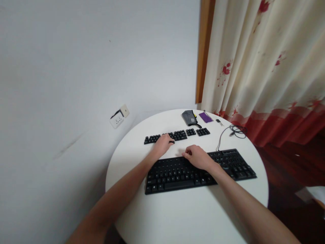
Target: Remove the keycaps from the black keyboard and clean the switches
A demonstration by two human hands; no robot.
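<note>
My left hand (163,145) is at the front of a row of loose black keycaps (180,135), its fingers pinched on a small black keycap (172,141). My right hand (196,156) hovers at the back edge of a black keyboard (177,174), thumb and fingers curled together; whether anything is between them is hidden. Keys still sit on the keyboard's front rows and number pad, while dark spots without caps show in its upper left rows. My left fingers cover part of the keycap row.
Both keyboard and keycaps lie on a round white table (177,210) beside a wall. At the back are a grey pouch (189,118), a purple cloth (205,117) and a small black-and-clear item (219,122). A coiled cable (237,131) lies at the right. A curtain (254,67) hangs behind.
</note>
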